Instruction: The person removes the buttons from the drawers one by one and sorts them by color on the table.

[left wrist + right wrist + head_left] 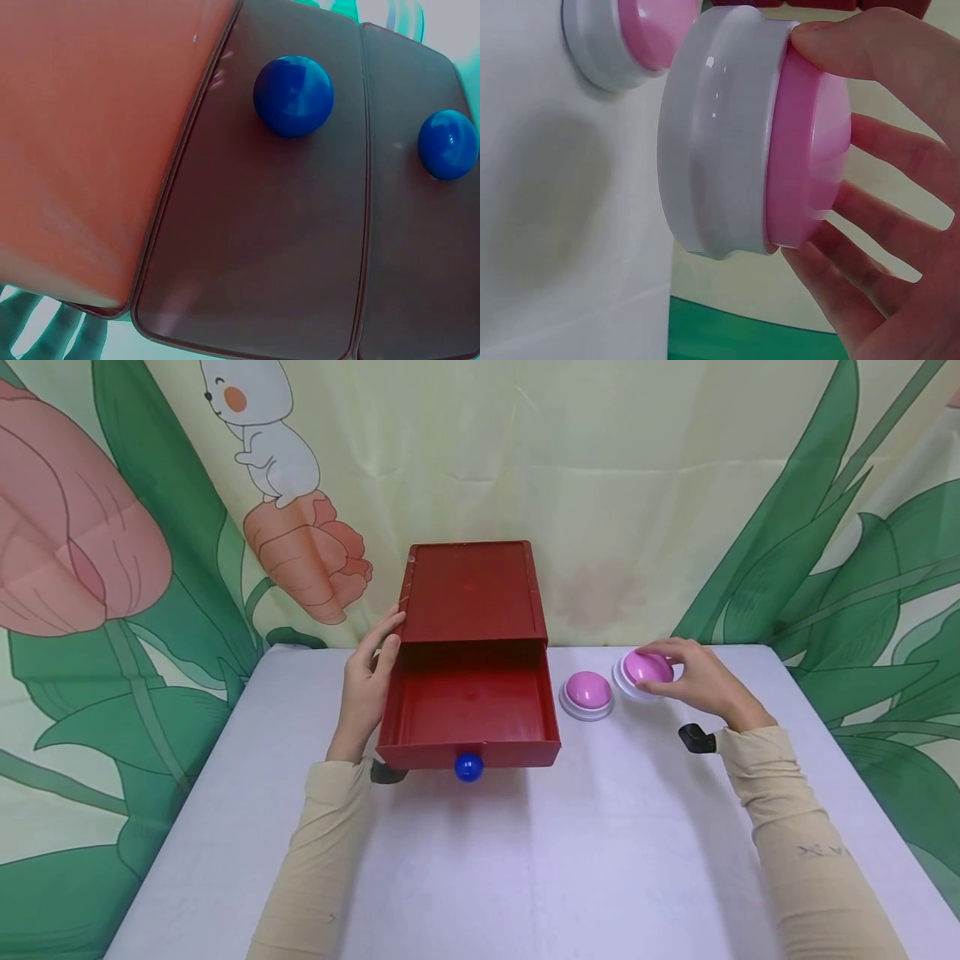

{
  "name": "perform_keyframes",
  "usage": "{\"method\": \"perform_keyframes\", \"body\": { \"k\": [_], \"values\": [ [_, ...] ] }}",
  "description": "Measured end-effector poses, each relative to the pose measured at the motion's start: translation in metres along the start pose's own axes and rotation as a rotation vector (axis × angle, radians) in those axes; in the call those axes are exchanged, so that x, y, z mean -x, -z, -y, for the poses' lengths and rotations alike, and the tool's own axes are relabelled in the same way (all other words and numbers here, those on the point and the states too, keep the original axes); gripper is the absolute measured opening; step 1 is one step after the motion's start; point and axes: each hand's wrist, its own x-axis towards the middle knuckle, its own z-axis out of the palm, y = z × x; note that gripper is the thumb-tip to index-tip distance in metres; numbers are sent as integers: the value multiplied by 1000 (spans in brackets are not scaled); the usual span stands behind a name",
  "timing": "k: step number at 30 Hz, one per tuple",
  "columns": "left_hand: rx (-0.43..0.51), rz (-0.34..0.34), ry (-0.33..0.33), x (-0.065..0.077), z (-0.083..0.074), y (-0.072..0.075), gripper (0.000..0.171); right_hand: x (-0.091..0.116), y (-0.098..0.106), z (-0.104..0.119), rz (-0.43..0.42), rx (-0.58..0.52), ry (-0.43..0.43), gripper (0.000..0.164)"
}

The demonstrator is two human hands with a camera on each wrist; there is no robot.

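A red drawer cabinet [471,593] stands at the back middle of the table, its top drawer [472,702] pulled out with nothing inside. My left hand [367,689] rests against the cabinet's left side, fingers toward the back. In the left wrist view, two lower drawer fronts with blue knobs [293,96] are closed. On the right, my right hand [693,677] grips a round push button [727,135] with a pink dome and white base, thumb and fingers around the dome. The button is tilted and raised off the table. A second, matching button [588,693] sits beside the cabinet.
A white-covered table [600,860] lies under everything. Behind it hangs a printed curtain [645,485] with leaves, a rabbit and a carrot. The pulled-out drawer, with its blue knob [468,767], juts forward over the table.
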Motion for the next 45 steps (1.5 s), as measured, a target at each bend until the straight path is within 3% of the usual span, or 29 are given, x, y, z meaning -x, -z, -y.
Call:
{"method": "perform_keyframes", "body": {
  "k": [26,38,45],
  "values": [
    [1,-1,-16,0,1,-1,41,-8,-22,-37,34,11,-25,50],
    [-4,-4,-11,1,1,0,42,-12,-33,-42,95,19,-82,55],
    [-7,-2,3,0,1,0,42,-12,-36,-41,88,15,-83,53]
  ]
}}
